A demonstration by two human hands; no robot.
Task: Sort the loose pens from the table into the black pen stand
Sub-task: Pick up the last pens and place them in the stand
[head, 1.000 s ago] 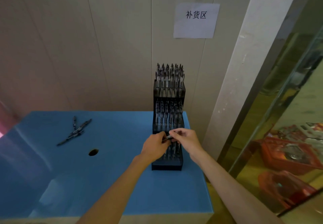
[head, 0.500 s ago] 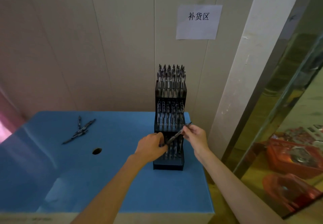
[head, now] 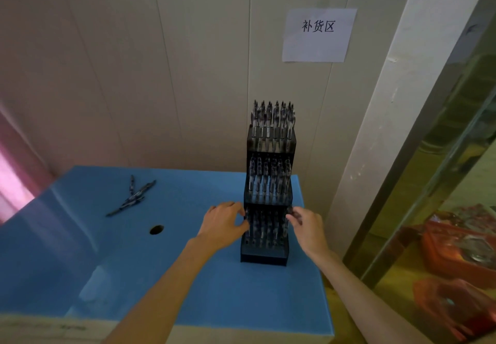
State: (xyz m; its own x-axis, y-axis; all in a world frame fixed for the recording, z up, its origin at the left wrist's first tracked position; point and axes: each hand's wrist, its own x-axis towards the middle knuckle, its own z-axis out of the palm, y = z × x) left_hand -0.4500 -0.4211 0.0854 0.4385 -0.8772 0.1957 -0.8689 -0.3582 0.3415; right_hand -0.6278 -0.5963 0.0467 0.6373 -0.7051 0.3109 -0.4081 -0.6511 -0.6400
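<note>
Pen stand (head: 268, 196): tall, narrow, right on tabletop (head: 188, 276).
Left hand (head: 224, 225), right hand (head: 308, 229): flank lowest tier, fingers curled; grip unclear.
Loose pens (head: 132, 197): far left.
Risk: nudge topples stand.

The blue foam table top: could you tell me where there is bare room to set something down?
The blue foam table top is bare in front of the black tiered pen stand and near the small round hole. Crowded spots: the loose dark pens back left, and the stand, flanked by the left hand and right hand.
</note>
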